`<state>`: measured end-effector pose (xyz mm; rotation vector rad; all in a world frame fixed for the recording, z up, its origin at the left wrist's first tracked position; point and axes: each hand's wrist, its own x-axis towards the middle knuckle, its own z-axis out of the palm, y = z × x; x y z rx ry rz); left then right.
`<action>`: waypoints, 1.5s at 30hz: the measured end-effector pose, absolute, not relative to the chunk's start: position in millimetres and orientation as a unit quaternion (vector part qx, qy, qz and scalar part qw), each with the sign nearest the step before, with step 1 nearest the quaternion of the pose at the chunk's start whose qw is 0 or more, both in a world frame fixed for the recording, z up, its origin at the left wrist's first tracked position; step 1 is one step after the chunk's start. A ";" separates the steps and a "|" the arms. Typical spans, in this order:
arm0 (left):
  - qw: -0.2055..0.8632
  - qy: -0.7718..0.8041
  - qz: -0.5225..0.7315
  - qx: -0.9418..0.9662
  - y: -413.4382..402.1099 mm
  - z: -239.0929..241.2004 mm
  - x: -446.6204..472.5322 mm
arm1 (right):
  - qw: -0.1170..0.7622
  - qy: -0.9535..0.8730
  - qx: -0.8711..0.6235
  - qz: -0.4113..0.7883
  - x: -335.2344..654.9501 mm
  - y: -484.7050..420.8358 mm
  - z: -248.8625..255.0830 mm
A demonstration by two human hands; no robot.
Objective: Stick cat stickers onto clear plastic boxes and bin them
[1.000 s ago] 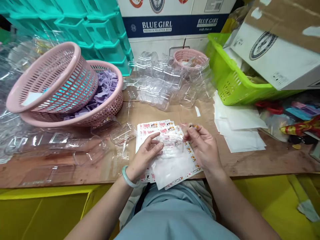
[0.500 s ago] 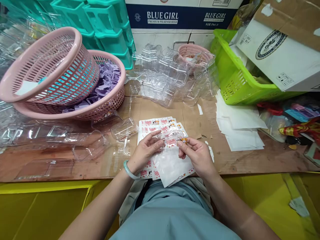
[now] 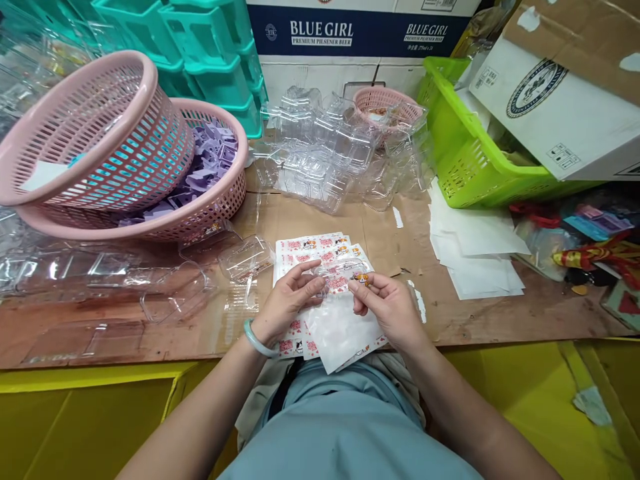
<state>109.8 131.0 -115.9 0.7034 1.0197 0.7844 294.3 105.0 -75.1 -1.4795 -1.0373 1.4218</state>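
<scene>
My left hand [image 3: 293, 300] is closed around the left end of a clear plastic case [image 3: 334, 268], fingers above and thumb below. My right hand [image 3: 387, 308] pinches a small sticker [image 3: 361, 279] with an orange-and-white cat on it, between thumb and forefinger, at the right end of the case. Whether the sticker touches the plastic I cannot tell. Below both hands lie overlapping sticker sheets [image 3: 291, 248] with red print and cartoon cats. A white backing sheet [image 3: 340, 333] rests over them, reaching past the table's front edge.
Clear plastic cases [image 3: 320, 160] are heaped at the back; more lie left. A pink basket [image 3: 233, 190] holds purple parts, another pink basket [image 3: 145, 100] tilted on it. White papers [image 3: 475, 233] lie right, before a green basket [image 3: 493, 160] bearing a carton [image 3: 575, 120]. Teal bins [image 3: 215, 67] stand behind.
The view has shifted slightly. My right hand has moved a little left with the sticker, nearer the case. My left hand keeps its hold.
</scene>
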 end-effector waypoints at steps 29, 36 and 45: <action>0.626 0.530 0.374 0.434 126.4 -113.7 130.8 | 0.276 -0.766 -0.579 -0.048 298.2 110.3 -102.1; 0.636 0.534 0.378 0.408 124.4 -109.1 134.4 | 0.363 -0.645 -0.668 0.084 324.2 120.0 -109.4; 0.637 0.517 0.421 0.386 90.4 -90.2 88.9 | 0.359 -0.559 -0.512 0.544 267.7 117.1 -93.1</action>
